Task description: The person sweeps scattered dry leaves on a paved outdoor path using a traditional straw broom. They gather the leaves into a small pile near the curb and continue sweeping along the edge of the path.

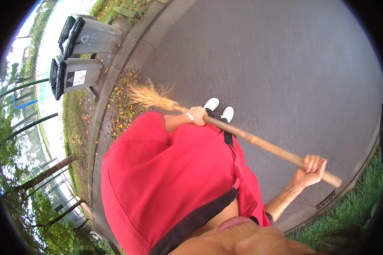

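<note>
A broom with a bamboo handle [268, 146] slants across the view in front of my red top. My left hand [198, 115], with a white band at the wrist, is closed around the handle's lower part near the bristles. Farther up, close to the handle's free end, my right hand [313, 167] grips it. The straw-coloured bristles [151, 96] are at or just above scattered yellow and brown leaves [123, 110] beside the curb; whether they touch the ground I cannot tell. My white shoes [211, 104] stand on the asphalt beyond the handle.
Two grey bins [97, 35] with black liners stand behind the curb [97, 127] at the left. Grass, tree trunks [48, 172] and a mesh fence lie past it. Asphalt road [258, 57] stretches ahead and right. A drain grate [326, 200] and grass edge [348, 204] are at the lower right.
</note>
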The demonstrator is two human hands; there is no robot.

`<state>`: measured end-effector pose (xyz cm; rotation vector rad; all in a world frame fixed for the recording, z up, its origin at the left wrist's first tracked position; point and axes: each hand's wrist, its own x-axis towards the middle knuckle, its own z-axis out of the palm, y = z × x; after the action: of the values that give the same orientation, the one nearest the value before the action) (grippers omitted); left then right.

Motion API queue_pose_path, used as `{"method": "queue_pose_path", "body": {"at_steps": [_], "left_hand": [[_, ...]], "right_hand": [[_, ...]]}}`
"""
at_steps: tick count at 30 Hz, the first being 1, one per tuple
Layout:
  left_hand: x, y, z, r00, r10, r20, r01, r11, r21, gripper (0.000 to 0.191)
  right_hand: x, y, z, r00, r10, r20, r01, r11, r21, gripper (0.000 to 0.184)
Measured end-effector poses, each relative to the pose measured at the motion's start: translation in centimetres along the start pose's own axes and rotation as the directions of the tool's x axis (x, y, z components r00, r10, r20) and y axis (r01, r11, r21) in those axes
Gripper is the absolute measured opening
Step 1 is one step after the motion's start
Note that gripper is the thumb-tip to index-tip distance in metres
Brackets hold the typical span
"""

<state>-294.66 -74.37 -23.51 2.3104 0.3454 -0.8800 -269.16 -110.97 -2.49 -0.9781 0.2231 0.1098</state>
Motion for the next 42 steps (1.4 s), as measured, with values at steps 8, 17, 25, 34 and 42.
{"method": "queue_pose_path", "body": {"at_steps": [8,17,25,34,42], "left_hand": [[5.1,5.1,-5.6,0.916,0.363,-0.168,-0.31,0.91,0.274,0.018],[19.1,5.6,-19.7,0.517,0.537,-0.667,-0.525,0.814,0.248,0.018],[3.3,-22.3,-11.2,0.505,0.154,-0.849,-0.416,0.906,-0.082,0.021],[-24.7,-43.7,1.2,0.738,-0.305,-0.601,0.193,0.95,-0.245,0.017],[-38.5,-48.4,9.0,0.692,-0.483,-0.537,0.426,0.873,-0.236,0.014]], "right_hand": [[-4.7,-6.4,-3.0,0.911,-0.364,-0.197,0.359,0.931,-0.061,0.043],[-11.4,3.1,15.5,0.837,-0.502,0.218,0.534,0.836,-0.126,0.039],[-20.2,15.1,33.0,0.838,-0.347,0.422,0.446,0.88,-0.164,0.038],[-34.4,28.1,39.5,0.736,0.113,0.668,0.026,0.98,-0.195,0.036],[-42.0,33.8,31.0,0.729,0.3,0.615,-0.424,0.903,0.062,0.041]]}}
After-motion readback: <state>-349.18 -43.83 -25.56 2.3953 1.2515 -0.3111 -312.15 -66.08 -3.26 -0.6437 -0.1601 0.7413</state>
